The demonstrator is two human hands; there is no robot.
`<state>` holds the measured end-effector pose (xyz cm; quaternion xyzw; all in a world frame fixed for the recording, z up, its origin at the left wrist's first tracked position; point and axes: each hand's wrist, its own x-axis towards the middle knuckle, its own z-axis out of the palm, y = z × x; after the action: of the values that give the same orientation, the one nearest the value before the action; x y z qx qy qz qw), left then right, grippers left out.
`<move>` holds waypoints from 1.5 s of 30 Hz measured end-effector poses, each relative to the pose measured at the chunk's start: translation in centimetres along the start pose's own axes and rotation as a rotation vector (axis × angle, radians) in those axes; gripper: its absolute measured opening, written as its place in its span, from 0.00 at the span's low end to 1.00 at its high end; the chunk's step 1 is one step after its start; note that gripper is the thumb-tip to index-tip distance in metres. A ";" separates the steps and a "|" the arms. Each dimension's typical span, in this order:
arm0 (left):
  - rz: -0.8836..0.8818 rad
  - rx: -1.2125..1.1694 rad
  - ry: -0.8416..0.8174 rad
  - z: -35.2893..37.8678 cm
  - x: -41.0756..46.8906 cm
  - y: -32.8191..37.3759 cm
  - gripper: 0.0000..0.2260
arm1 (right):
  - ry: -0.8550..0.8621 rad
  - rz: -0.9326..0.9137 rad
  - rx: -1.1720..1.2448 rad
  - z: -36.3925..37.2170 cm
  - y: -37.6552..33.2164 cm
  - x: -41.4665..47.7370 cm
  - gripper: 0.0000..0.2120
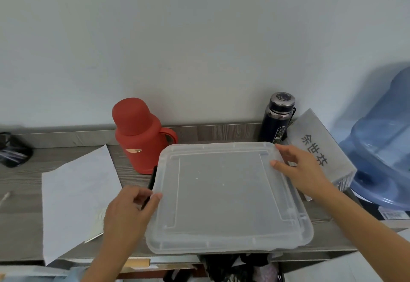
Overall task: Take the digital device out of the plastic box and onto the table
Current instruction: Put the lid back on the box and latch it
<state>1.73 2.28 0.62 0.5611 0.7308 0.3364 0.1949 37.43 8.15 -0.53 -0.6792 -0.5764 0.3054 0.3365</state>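
Observation:
A translucent plastic box (221,195) with its lid on lies on the grey wooden table (20,219), reaching to the front edge. My left hand (126,215) holds the lid's left edge, thumb on top. My right hand (304,170) grips the far right corner, fingers curled over the rim. The cloudy lid hides the contents, so no digital device shows.
A red thermos jug (139,135) stands behind the box at left, a dark flask (278,117) behind at right. White paper (77,197) lies left of the box, with a black pen (152,178) against its left edge. A grey lettered carton (319,148) and blue water bottle (381,148) sit right.

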 end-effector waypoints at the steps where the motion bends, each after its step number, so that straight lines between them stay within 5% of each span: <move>1: -0.024 -0.047 -0.023 0.3 0.9 -0.2 0.04 | 0.023 0.009 0.009 0.3 0.0 -0.1 0.20; 6: -0.135 -0.209 -0.115 1.7 4.5 -1.2 0.07 | 0.105 0.070 0.123 1.7 0.0 -0.8 0.19; 11: -0.255 -0.376 -0.300 1.4 5.0 -1.4 0.13 | 0.046 0.269 0.229 1.7 0.2 -1.3 0.30; 15: -0.335 -0.404 -0.409 1.0 4.8 -1.2 0.14 | 0.058 0.296 0.133 0.8 0.1 -1.1 0.31; 19: -0.319 -0.413 -0.372 2.3 3.4 -0.1 0.05 | 0.044 0.266 0.016 1.0 -0.9 -0.9 0.29; 24: -0.364 -0.513 -0.405 2.3 3.0 0.0 0.12 | -0.090 0.251 0.211 0.9 -1.3 -3.5 0.27; 29: -0.302 -0.433 -0.405 2.6 3.0 0.2 0.16 | -0.047 0.107 -0.048 1.6 -1.5 -4.2 0.27; 40: -0.154 -0.155 -0.360 4.0 2.6 1.7 0.21 | -0.008 0.097 -0.389 2.3 -1.3 -2.9 0.29; 45: -0.166 -0.212 -0.325 4.8 2.9 2.6 0.21 | 0.018 0.074 -0.389 1.8 -2.4 -0.8 0.25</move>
<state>5.84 6.73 -0.56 0.5221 0.6941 0.2991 0.3952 34.52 7.83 0.41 -0.7547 -0.5962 0.1943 0.1929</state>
